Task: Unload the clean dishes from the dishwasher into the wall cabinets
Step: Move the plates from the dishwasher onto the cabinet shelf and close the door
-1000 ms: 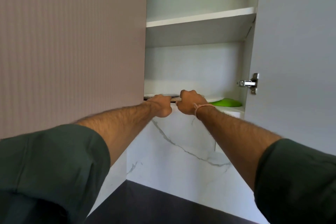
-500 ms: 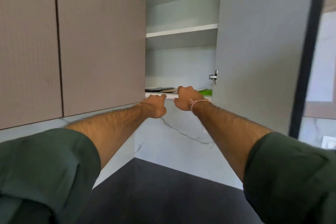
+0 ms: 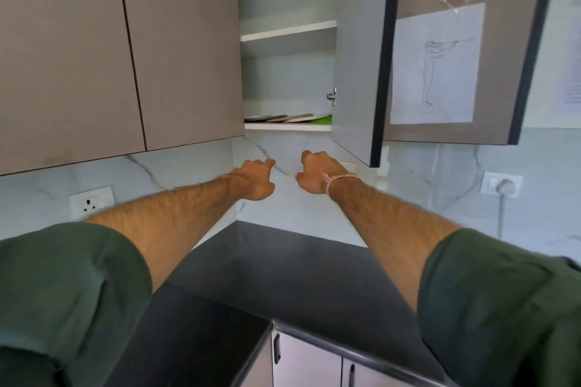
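Though below shelf edge (image 3: 287, 126), left hand (image 3: 254, 179), right hand (image 3: 314, 173) (both empty).

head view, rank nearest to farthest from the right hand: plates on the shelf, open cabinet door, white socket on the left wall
1. open cabinet door, lower corner just right of the right hand
2. plates, above on the lower shelf
3. white socket, far left on the wall

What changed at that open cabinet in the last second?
Both the left hand and right hand let go of the flat dark and tan plates on the white lower shelf and dropped below it, empty. The plates, the green dish and the open grey cabinet door stayed put.
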